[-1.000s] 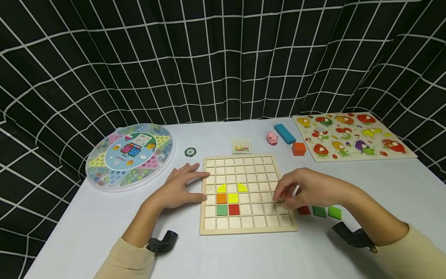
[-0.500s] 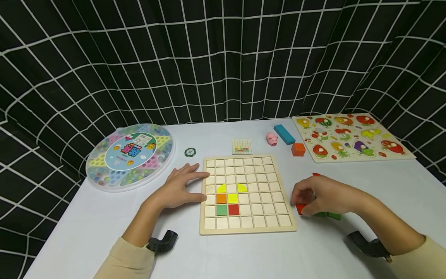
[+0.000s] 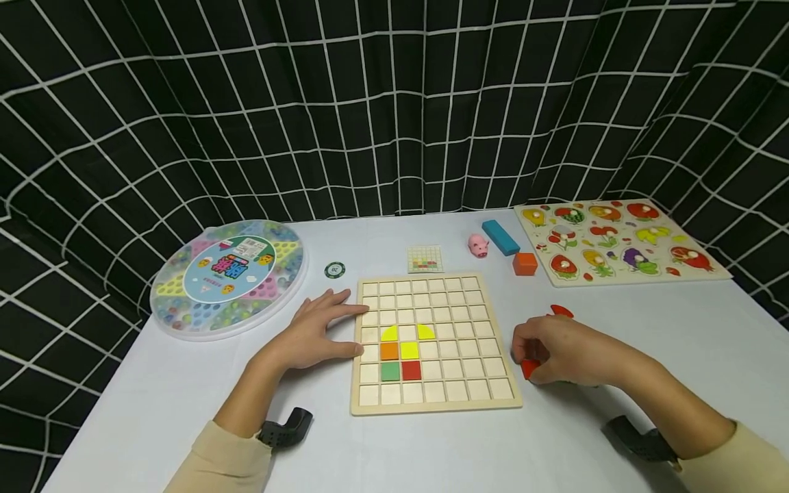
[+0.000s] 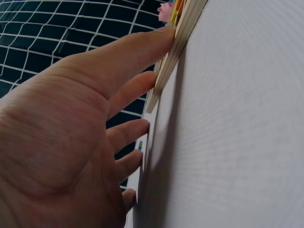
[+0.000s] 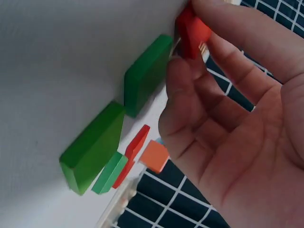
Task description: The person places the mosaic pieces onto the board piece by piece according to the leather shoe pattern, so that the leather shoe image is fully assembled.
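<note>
A wooden grid board [image 3: 439, 407] lies on the white table, with yellow, orange, green and red tiles [image 3: 411, 370] in several of its squares. My left hand [image 3: 311, 332] rests at the board's left edge, thumb and index finger touching the rim and fingers spread. In the left wrist view the thumb [image 4: 142, 47] lies against the board's side. Just right of the board, my right hand [image 3: 573, 349] pinches a red tile [image 5: 191, 32] between thumb and fingertips. Two green tiles [image 5: 147, 76] lie close by, mostly hidden under that hand in the head view.
Behind the board are a small pattern card [image 3: 424, 259], a poker chip [image 3: 335, 270], a pink toy pig [image 3: 477, 245], a blue block [image 3: 501, 237] and an orange cube [image 3: 525, 263]. A round marble game [image 3: 228, 277] lies left, a fruit puzzle [image 3: 616, 239] right.
My right hand has moved right, from over the board's right edge to the loose tiles, and has taken hold of the red tile. The left hand has stayed in place.
</note>
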